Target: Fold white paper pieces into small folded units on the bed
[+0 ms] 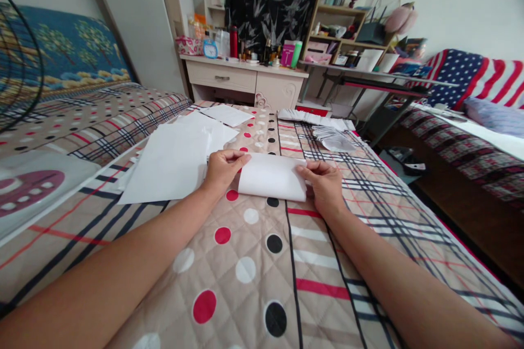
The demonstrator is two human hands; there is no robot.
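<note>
A white sheet of paper lies folded over on the quilted bedspread, its fold toward me. My left hand pinches its upper left corner with thumb and fingers. At the sheet's right edge, my right hand has its fingers closed on the upper right corner. Both forearms stretch out over the bed.
A stack of blank white sheets lies left of the folded one. Folded white paper pieces sit at the far right of the bed. Behind stand a cluttered dresser, shelves and another bed.
</note>
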